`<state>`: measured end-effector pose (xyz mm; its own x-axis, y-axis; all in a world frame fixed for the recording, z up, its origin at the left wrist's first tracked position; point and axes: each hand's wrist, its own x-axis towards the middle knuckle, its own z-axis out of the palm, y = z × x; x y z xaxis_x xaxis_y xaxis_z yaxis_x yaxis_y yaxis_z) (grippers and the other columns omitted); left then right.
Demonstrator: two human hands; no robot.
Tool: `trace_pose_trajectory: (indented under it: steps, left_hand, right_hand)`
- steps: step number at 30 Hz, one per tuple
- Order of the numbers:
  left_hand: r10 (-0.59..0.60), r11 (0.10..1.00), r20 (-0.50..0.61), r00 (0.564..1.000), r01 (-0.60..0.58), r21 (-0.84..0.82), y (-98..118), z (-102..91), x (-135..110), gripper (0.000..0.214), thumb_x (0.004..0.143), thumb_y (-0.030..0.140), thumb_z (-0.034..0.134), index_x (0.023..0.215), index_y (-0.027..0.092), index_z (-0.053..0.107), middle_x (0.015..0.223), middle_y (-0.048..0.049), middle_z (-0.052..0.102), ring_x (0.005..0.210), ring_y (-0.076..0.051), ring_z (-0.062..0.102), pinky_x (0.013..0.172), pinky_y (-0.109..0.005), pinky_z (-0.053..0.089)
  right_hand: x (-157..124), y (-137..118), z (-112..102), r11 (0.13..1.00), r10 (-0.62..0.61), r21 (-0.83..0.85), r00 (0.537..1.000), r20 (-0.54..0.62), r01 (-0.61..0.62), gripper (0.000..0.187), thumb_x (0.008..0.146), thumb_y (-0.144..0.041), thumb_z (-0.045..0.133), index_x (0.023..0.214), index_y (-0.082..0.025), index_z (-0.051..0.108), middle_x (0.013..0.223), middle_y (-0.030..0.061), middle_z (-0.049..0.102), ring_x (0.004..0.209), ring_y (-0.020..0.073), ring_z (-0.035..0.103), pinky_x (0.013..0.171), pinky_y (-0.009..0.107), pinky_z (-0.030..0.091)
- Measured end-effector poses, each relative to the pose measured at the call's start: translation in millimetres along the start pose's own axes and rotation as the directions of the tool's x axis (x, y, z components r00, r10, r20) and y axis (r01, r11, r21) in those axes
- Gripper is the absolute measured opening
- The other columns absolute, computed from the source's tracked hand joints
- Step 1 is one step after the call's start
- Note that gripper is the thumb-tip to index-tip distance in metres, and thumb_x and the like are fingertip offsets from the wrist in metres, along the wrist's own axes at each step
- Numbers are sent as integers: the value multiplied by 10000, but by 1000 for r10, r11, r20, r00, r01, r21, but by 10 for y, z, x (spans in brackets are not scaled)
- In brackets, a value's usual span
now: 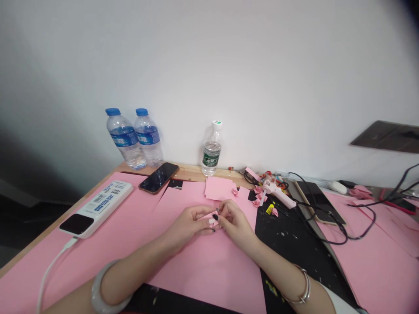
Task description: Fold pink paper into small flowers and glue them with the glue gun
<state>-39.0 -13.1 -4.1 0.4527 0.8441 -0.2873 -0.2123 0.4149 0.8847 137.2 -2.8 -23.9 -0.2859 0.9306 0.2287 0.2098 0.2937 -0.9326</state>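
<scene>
Between the fingertips of both hands is a small piece of pink paper [212,216], partly hidden by the fingers. My left hand [190,224] pinches it from the left, with the thumb on top. From the right, my right hand [234,222] grips its edge between thumb and curled fingers. Both hands are above a large pink paper sheet [206,274]. Just beyond them lies a stack of pink paper squares [218,188] with a small folded paper rose [235,192] on it.
A pink glue gun [278,194] with black cable lies right of the hands, by several paper roses [257,202]. Phones [159,177] lie on both sides. Water bottles [212,152] stand along the wall. A white power bank [98,209] with a cable is at left.
</scene>
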Motion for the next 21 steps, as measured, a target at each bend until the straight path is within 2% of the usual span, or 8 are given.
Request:
trace_pose_trajectory:
  steps: [6,21]
  left_hand:
    - [52,999,41,998,-52,-9,9,32,5,293,729,194,758,1015,163,709,924,-56,743,862,-169,679,830,-290,501]
    - [41,998,-5,999,-41,38,32,46,-7,275,701,193,767,966,154,703,887,-67,755,812,-195,698,769,-309,519]
  right_hand:
    - [-13,-33,-1,999,-36,-17,999,24,36,225,894,-194,485,676,-212,430,880,47,483,746,170,498,579,272,449]
    - [-14,-34,5,996,-27,-83,999,18,28,191,856,-126,474,689,-209,434,861,40,488,717,160,498,568,267,436]
